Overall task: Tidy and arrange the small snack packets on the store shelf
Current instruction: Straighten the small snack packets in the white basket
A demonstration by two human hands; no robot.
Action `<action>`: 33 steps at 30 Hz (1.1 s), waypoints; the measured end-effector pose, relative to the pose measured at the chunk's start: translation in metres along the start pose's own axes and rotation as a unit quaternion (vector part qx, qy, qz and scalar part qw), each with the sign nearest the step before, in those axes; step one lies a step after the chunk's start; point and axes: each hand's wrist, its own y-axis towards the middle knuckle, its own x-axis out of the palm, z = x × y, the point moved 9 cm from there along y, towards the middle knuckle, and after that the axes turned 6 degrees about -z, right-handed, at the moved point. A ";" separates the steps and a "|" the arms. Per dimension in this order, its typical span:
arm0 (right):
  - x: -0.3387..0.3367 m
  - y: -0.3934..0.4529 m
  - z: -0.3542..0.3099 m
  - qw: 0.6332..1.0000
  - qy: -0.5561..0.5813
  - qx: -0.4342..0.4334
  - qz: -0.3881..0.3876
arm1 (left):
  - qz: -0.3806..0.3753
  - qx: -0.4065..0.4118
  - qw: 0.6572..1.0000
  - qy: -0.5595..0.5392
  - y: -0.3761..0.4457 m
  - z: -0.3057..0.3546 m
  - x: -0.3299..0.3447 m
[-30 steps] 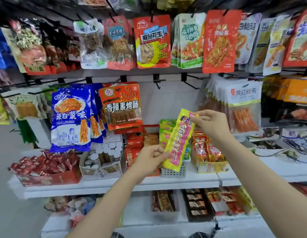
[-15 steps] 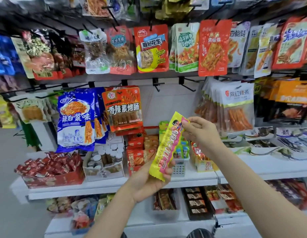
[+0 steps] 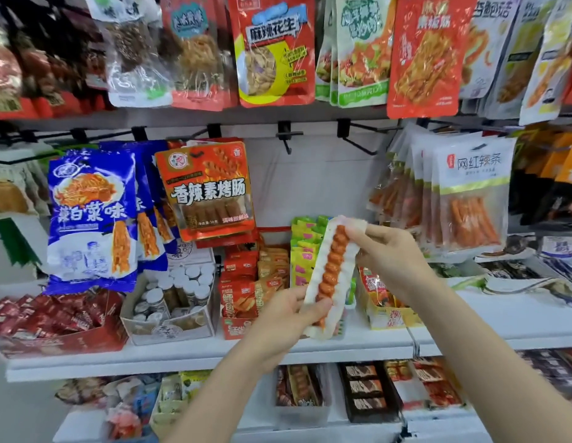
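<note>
The snack packet [image 3: 331, 276], a long clear-and-white strip with an orange twisted stick showing through it, is held tilted in front of the white shelf [image 3: 195, 353], its top end leaning right. The left hand [image 3: 283, 321] grips the packet's lower end with curled fingers and thumb; the right hand [image 3: 390, 257] pinches the upper end. Just behind the packet stands a row of yellow-green packets [image 3: 305, 247], partly covered by it, and a yellow box [image 3: 385, 310] of red sachets sits just right of it, half hidden by the right forearm. Left of the packet stand orange cartons [image 3: 243, 292], then a white box of small capped bottles [image 3: 172, 302], and farther left a red tray [image 3: 54, 324] of red sachets. Above these hang blue bags [image 3: 92, 215] and an orange bag [image 3: 211, 190]; above and right of the packet hang clear bags of orange sticks [image 3: 470, 199]. The top row of hanging bags is cut off by the frame edge, and the goods on the lower shelf below the packet are blurred and hard to make out.
</note>
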 end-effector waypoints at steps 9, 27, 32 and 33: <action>0.002 0.010 0.008 1.000 0.011 0.012 0.018 | -0.053 0.002 0.994 -0.090 -0.009 -0.008 -0.006; 0.023 -0.003 -0.011 0.985 0.058 0.114 -0.119 | 0.108 -0.006 0.992 -0.063 -0.016 -0.003 -0.046; 0.008 0.004 -0.020 0.963 -0.248 0.082 -0.060 | 0.145 0.044 0.988 -0.003 -0.012 -0.001 -0.060; 0.004 0.006 -0.024 0.951 -0.299 0.067 -0.034 | 0.146 0.046 0.988 0.021 -0.009 -0.004 -0.063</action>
